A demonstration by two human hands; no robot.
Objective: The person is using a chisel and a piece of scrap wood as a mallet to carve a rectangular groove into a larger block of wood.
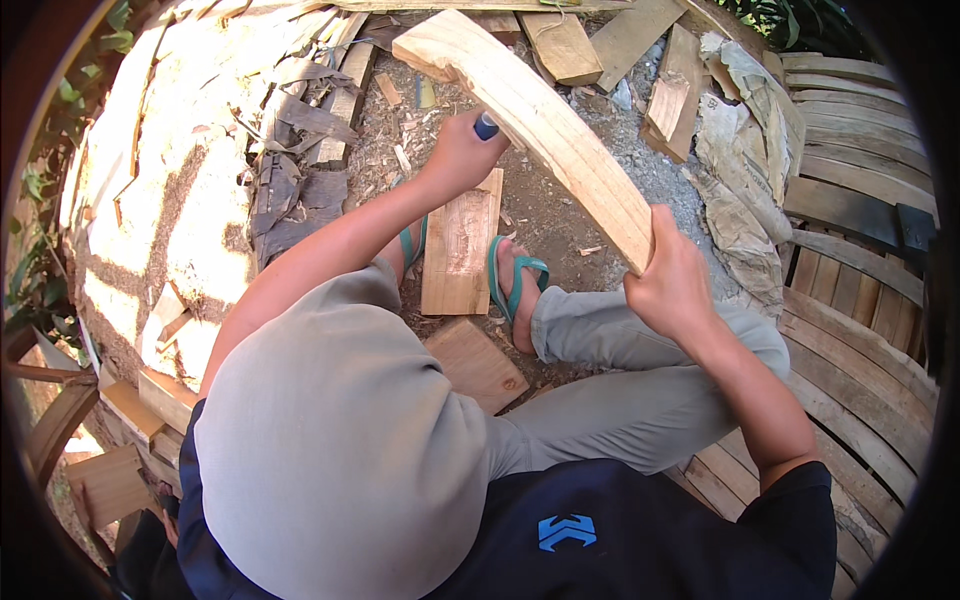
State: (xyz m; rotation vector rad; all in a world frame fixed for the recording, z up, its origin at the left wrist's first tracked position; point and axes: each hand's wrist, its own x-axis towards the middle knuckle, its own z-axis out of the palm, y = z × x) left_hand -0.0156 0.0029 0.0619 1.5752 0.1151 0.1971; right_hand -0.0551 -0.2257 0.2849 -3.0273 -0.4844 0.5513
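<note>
A long, curved piece of pale wood (570,150) is held up at a slant in front of me. My right hand (672,280) is closed around its near lower end. One edge shows a rough notch near the far end. Beneath the middle of the wood, my left hand (465,155) is closed on a dark blue handle (486,126) with a rounded end. The rest of that tool is hidden, so its kind does not show. Between my feet lies a wooden block (448,290) with a chopped, splintered top.
A flat board (475,365) lies nearer my legs. Wood offcuts (560,45) and chips cover the ground ahead. Crumpled sacking (745,190) lies to the right beside stacked curved slats (850,350). Torn bark-like sheets (300,190) and more wood pieces lie left.
</note>
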